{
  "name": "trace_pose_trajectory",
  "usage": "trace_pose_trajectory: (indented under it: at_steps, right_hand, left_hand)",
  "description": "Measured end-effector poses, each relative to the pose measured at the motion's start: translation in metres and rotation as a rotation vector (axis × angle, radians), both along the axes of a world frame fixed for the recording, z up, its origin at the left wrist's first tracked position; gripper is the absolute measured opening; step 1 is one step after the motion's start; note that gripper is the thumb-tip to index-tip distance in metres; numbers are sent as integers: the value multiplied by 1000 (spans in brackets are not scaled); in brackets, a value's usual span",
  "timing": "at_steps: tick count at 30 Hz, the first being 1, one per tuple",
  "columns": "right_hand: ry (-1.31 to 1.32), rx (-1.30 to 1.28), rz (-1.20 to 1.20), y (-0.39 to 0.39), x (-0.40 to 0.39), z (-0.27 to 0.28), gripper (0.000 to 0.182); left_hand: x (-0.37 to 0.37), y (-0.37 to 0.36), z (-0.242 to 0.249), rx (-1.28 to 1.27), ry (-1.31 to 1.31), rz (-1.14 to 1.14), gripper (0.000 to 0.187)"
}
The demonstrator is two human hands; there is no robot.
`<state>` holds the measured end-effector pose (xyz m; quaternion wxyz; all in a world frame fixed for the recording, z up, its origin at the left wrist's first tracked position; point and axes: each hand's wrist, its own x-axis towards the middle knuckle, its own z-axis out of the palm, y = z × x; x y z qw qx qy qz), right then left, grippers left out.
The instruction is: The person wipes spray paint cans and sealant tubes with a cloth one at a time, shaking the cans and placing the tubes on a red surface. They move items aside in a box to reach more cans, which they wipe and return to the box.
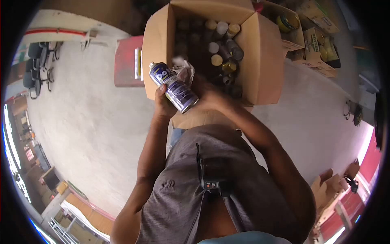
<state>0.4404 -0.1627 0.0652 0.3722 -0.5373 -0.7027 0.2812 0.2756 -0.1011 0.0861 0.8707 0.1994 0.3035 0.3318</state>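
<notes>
My left hand [164,105] is wrapped around a purple and blue aerosol spray can [174,87], its thumb lying along the side. The can is tilted, nozzle toward the upper left, with no cap on it. My right hand [204,94], blurred and dark, is close to the can's right side. A crumpled whitish cloth [185,72] touches the can near its upper part and seems gripped by my right hand; the fingers themselves are hard to make out. Just beyond both hands stands an open cardboard box [269,61] with several cans and bottles [216,60] inside.
Left of the box is a red surface [128,65]. More open cartons [319,51] with containers stand at the upper right. Chairs [35,69] line the far left, and pale floor [89,122] stretches on both sides. Cardboard pieces [327,189] lie at the lower right.
</notes>
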Motion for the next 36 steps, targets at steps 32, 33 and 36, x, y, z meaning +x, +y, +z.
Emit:
trace_pose_trajectory:
  at_steps: [32, 33, 36]
  right_hand:
    - [266, -240, -820, 90, 35, -212, 59]
    - [289, -209, -906, 99, 31, -227, 63]
    - [309, -301, -961, 124, 30, -276, 69]
  left_hand:
    - [-47, 50, -3, 697, 1071, -176, 32]
    - [-48, 50, -5, 702, 1073, -187, 32]
    - [-58, 50, -20, 627, 1024, -181, 32]
